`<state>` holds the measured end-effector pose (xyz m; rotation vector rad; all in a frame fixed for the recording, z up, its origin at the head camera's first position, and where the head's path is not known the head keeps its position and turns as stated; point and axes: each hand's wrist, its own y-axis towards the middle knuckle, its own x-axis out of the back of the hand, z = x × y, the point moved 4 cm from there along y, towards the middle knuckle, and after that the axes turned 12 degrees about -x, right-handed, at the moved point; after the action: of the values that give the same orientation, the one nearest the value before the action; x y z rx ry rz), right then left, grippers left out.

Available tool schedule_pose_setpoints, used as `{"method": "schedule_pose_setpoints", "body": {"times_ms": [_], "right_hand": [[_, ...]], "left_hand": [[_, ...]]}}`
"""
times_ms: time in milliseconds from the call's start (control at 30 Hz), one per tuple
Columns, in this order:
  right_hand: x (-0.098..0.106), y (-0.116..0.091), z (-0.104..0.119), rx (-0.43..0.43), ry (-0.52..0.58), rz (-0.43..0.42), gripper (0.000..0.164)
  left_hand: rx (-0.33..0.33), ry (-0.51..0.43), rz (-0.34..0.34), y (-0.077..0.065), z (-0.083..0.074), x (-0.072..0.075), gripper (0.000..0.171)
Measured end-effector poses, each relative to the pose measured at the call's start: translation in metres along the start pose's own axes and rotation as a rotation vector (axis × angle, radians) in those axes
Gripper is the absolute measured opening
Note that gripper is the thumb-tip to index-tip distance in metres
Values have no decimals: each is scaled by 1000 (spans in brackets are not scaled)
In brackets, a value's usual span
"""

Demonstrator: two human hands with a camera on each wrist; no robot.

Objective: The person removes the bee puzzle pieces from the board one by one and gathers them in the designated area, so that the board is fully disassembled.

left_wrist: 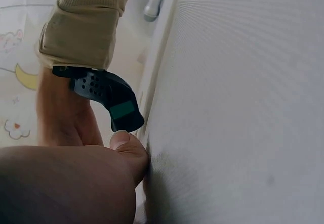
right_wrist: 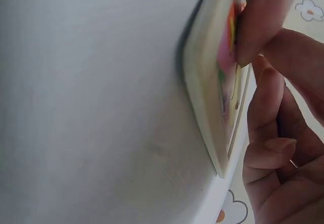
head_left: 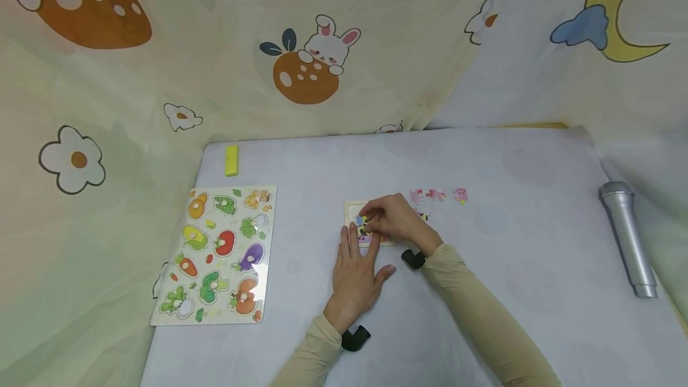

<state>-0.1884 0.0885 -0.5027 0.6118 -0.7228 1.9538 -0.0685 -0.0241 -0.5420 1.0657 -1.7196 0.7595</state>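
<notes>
Cream-coloured, the board (head_left: 226,319) lies along the table's (head_left: 301,166) left edge, well apart from the work. The left hand (head_left: 355,282) rests straight fingers at the frame (head_left: 347,211), mid-table; should they slacken, the frame could slide. The right hand (head_left: 398,220) pinches a piece (head_left: 361,220) over the frame; a skewed press could jam it. Loose pieces (head_left: 436,194) lie close enough to be knocked astray. Near the right edge, a bumped mic (head_left: 630,237) could roll. No brand or writing is legible.
</notes>
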Motion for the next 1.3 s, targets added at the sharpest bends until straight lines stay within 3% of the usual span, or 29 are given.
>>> {"method": "schedule_pose_setpoints", "body": {"times_ms": [333, 533, 767, 967, 1300], "right_hand": [[-2, -1, -2, 59, 10, 16, 19], [3, -2, -9, 101, 214, -34, 26], [14, -6, -24, 0, 281, -121, 26], [26, -12, -41, -55, 325, -101, 33], [65, -35, -81, -126, 308, -186, 37]], "left_hand": [[0, -19, 3, 0, 0, 1, 79], [-2, -32, 3, 1, 0, 1, 80], [3, -35, 11, 1, 0, 1, 80], [7, -28, 13, 1, 0, 1, 81], [15, -4, 11, 1, 0, -1, 81]]}}
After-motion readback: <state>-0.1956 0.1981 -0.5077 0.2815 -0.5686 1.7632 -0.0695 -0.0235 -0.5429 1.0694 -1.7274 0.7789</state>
